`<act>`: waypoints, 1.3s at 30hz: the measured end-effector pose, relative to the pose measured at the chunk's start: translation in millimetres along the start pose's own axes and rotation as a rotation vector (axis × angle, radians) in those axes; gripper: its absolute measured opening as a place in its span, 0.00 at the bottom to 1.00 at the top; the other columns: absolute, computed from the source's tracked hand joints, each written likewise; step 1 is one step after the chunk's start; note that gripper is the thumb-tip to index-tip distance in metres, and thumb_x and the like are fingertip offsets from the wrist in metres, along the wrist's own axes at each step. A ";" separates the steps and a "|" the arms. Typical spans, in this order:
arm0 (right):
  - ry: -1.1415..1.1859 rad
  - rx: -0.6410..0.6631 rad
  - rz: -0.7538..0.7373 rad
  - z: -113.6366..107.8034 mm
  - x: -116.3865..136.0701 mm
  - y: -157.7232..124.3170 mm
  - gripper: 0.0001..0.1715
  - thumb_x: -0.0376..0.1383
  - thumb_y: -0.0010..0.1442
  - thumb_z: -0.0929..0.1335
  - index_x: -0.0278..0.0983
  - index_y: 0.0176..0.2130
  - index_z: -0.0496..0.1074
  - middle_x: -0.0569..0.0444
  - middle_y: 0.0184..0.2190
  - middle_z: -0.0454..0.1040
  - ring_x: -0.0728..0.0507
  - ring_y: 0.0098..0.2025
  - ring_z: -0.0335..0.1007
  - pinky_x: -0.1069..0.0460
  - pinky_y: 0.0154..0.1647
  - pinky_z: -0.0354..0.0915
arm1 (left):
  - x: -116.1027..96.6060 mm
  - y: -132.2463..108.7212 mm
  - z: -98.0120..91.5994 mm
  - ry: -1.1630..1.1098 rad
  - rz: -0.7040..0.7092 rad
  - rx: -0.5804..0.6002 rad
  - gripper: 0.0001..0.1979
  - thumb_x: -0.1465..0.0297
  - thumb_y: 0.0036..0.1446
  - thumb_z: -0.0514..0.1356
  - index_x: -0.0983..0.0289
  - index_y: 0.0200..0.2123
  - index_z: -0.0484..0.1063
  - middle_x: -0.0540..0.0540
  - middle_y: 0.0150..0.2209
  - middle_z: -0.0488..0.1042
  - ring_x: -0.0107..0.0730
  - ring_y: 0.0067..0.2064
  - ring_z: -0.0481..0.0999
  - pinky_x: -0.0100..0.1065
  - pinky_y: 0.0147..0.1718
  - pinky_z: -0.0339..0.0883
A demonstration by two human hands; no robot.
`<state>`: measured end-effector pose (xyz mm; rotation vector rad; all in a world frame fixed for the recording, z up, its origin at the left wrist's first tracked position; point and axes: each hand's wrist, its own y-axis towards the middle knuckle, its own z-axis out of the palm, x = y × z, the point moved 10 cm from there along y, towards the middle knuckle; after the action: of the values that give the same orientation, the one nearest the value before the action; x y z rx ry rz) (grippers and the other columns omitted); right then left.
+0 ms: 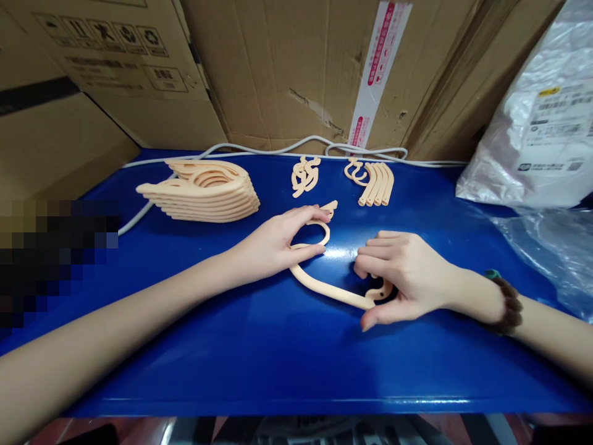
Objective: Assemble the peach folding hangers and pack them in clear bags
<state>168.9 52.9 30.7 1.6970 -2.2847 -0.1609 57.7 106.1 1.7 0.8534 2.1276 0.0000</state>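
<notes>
A peach plastic hanger piece (324, 289) lies on the blue table (278, 358) between my hands. My left hand (278, 244) pinches its curved hook end between thumb and fingers. My right hand (403, 275) is curled around the other end, thumb under it, fingers folded over. A stack of finished peach hangers (204, 190) sits at the back left. Small hook parts (306, 174) and a row of curved arm parts (376, 183) lie at the back middle.
Cardboard boxes (278, 68) stand along the back edge. A white cable (278, 150) runs behind the parts. A plastic-wrapped parcel (537, 130) and clear film (551, 247) sit at the right. A dark bead bracelet (507, 304) is on my right wrist.
</notes>
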 end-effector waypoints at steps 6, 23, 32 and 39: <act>-0.002 -0.004 -0.039 0.8 3.7 2.5 0.34 0.61 0.66 0.60 0.35 0.30 0.70 0.53 0.26 0.67 0.45 0.31 0.59 0.51 0.34 0.56 | -2.9 -1.1 -2.3 0.075 -0.002 -0.034 0.19 0.63 0.64 0.61 0.62 0.56 0.65 0.59 0.60 0.71 0.39 0.63 0.70 0.41 0.63 0.62; -0.182 -0.039 -0.025 -8.3 7.5 0.0 0.32 0.61 0.64 0.63 0.35 0.36 0.72 0.51 0.31 0.73 0.46 0.29 0.66 0.51 0.32 0.59 | -11.6 -4.0 -2.1 0.275 -0.002 -0.027 0.16 0.62 0.68 0.56 0.61 0.55 0.65 0.57 0.61 0.70 0.40 0.65 0.66 0.45 0.62 0.63; 0.158 0.060 -0.016 7.3 21.6 2.9 0.12 0.38 0.63 0.68 0.34 0.45 0.74 0.48 0.45 0.76 0.43 0.43 0.70 0.49 0.45 0.65 | -13.6 -5.0 1.5 0.383 0.007 -0.010 0.16 0.61 0.69 0.54 0.61 0.56 0.65 0.54 0.60 0.71 0.40 0.67 0.64 0.45 0.59 0.68; 0.087 0.005 -0.021 4.2 11.3 3.5 0.17 0.27 0.61 0.65 0.34 0.49 0.73 0.47 0.43 0.78 0.43 0.44 0.70 0.48 0.45 0.67 | -13.7 -4.8 0.7 0.316 -0.001 -0.004 0.16 0.63 0.65 0.59 0.59 0.54 0.67 0.54 0.58 0.73 0.38 0.62 0.70 0.40 0.57 0.69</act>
<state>161.5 42.8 29.5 1.6968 -2.2066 -0.0837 61.3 94.4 9.4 0.8978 2.4202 0.1472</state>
